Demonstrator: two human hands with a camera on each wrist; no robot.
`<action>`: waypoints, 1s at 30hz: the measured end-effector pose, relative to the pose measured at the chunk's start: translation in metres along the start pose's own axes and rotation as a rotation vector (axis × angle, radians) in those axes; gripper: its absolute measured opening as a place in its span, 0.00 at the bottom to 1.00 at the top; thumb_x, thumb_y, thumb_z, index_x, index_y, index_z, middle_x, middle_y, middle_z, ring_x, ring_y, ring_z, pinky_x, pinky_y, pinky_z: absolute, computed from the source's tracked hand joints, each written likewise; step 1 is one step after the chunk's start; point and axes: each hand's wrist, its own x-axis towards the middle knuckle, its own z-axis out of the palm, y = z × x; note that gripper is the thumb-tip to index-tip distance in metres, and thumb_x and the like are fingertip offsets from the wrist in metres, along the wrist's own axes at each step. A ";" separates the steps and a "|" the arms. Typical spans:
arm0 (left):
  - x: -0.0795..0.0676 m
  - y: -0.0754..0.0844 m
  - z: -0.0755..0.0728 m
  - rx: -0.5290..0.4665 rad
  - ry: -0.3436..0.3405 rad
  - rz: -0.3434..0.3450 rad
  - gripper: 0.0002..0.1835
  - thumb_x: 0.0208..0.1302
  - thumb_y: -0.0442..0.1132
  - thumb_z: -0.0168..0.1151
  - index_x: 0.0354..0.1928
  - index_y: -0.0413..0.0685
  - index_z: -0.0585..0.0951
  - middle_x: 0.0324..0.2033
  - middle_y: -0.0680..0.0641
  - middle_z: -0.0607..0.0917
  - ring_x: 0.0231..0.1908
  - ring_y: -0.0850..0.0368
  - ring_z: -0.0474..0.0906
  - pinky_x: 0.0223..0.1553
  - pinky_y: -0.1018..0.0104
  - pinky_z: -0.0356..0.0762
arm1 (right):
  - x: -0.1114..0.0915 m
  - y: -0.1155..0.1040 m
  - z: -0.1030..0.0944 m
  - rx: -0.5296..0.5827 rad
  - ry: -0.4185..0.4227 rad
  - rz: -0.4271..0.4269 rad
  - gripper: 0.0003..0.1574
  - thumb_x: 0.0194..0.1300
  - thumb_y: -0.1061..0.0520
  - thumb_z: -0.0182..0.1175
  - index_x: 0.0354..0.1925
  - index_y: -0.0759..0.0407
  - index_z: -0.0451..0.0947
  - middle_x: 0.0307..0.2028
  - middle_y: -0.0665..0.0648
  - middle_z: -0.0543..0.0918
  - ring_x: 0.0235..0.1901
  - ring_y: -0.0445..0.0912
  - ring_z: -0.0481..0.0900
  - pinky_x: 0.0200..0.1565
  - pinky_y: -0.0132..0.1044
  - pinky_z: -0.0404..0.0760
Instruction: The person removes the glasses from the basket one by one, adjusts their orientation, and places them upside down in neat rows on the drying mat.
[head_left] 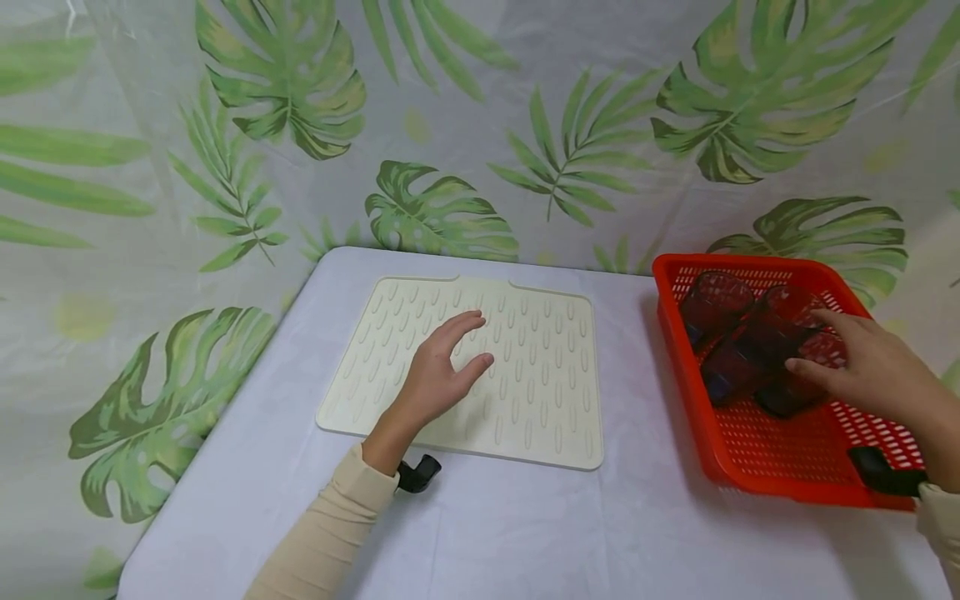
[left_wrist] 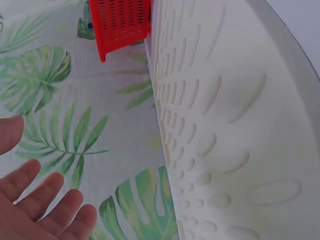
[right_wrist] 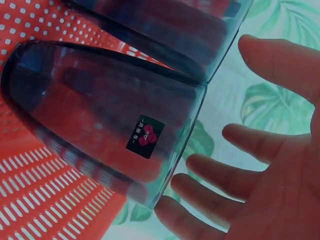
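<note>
Right grip (head_left: pixel 870 362) hangs released, spread just beside the dark glasses (head_left: pixel 757 346) in the red basket (head_left: pixel 684 358) (left grip (head_left: pixel 435 375) also empty, above the mat (head_left: pixel 547 400)), so pinch one softly, clear of its neighbours.

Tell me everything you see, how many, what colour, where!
Tablecloth: one, white, lower middle
Mat: one, cream, on the tablecloth
Basket: one, red, tablecloth's right side
Glasses: at least three, dark see-through, in the basket
Label: one, black and pink, on a glass
Backdrop: one, pale with green leaves, behind the tablecloth
Wrist gadgets: two, black, by the sleeves
Sleeves: two, beige, bottom and right edge
Left fingers: one set, bare, above the mat
Right fingers: one set, bare, by the glasses
</note>
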 end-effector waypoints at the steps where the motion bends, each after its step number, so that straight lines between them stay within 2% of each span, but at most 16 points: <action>1: 0.000 0.000 0.000 -0.001 -0.004 -0.004 0.26 0.65 0.40 0.66 0.64 0.43 0.76 0.67 0.44 0.75 0.70 0.49 0.69 0.69 0.50 0.69 | 0.000 0.000 0.000 0.005 -0.003 -0.007 0.49 0.62 0.49 0.68 0.64 0.80 0.57 0.54 0.85 0.67 0.50 0.78 0.66 0.49 0.79 0.67; 5: -0.003 -0.001 0.001 -0.002 -0.006 -0.010 0.26 0.64 0.39 0.66 0.64 0.44 0.76 0.67 0.44 0.75 0.70 0.48 0.69 0.69 0.48 0.69 | 0.000 0.001 -0.001 -0.003 -0.001 -0.010 0.49 0.61 0.49 0.68 0.64 0.80 0.58 0.54 0.86 0.68 0.49 0.78 0.67 0.48 0.79 0.68; 9: -0.006 -0.002 0.001 0.005 0.000 -0.005 0.26 0.64 0.39 0.66 0.64 0.43 0.76 0.66 0.43 0.76 0.69 0.47 0.70 0.69 0.47 0.69 | -0.003 0.006 -0.005 -0.021 -0.018 0.040 0.53 0.59 0.48 0.69 0.66 0.79 0.55 0.55 0.87 0.64 0.51 0.80 0.64 0.49 0.80 0.66; 11: -0.007 -0.003 0.000 0.012 0.006 0.000 0.26 0.64 0.39 0.66 0.64 0.42 0.76 0.66 0.42 0.77 0.69 0.46 0.71 0.68 0.47 0.70 | -0.003 0.010 -0.006 -0.009 -0.055 0.061 0.56 0.58 0.47 0.70 0.67 0.78 0.53 0.56 0.87 0.62 0.52 0.81 0.62 0.51 0.81 0.64; 14: -0.009 -0.005 0.000 0.019 -0.005 0.000 0.27 0.64 0.39 0.66 0.65 0.42 0.75 0.65 0.42 0.77 0.68 0.46 0.72 0.68 0.48 0.70 | -0.001 0.015 -0.007 0.038 -0.157 0.092 0.61 0.58 0.45 0.70 0.69 0.81 0.48 0.57 0.89 0.60 0.53 0.81 0.60 0.53 0.81 0.63; 17: -0.012 -0.007 -0.002 0.027 -0.024 -0.012 0.28 0.64 0.39 0.66 0.66 0.42 0.73 0.65 0.42 0.77 0.68 0.47 0.72 0.66 0.48 0.73 | 0.002 0.018 -0.006 0.074 -0.220 0.100 0.61 0.59 0.46 0.70 0.68 0.84 0.47 0.55 0.89 0.64 0.52 0.81 0.65 0.52 0.78 0.66; 20: -0.014 -0.008 -0.005 0.031 -0.036 -0.030 0.29 0.65 0.39 0.66 0.67 0.43 0.73 0.65 0.43 0.77 0.68 0.47 0.72 0.63 0.49 0.76 | 0.005 0.021 -0.003 0.092 -0.219 0.082 0.59 0.59 0.48 0.71 0.66 0.85 0.49 0.51 0.88 0.70 0.48 0.78 0.71 0.49 0.75 0.71; 23: -0.016 -0.008 -0.007 0.032 -0.031 -0.037 0.29 0.64 0.39 0.66 0.67 0.43 0.73 0.66 0.42 0.77 0.68 0.47 0.72 0.60 0.49 0.78 | 0.007 0.024 -0.002 0.113 -0.219 0.065 0.58 0.57 0.48 0.72 0.65 0.83 0.51 0.49 0.87 0.73 0.46 0.77 0.74 0.47 0.73 0.74; 30: -0.018 -0.010 -0.011 0.016 -0.026 -0.050 0.29 0.64 0.38 0.67 0.67 0.43 0.72 0.66 0.41 0.76 0.68 0.46 0.72 0.60 0.47 0.78 | 0.009 0.028 0.000 0.123 -0.247 0.112 0.62 0.55 0.44 0.72 0.66 0.82 0.51 0.52 0.87 0.70 0.48 0.76 0.72 0.49 0.74 0.72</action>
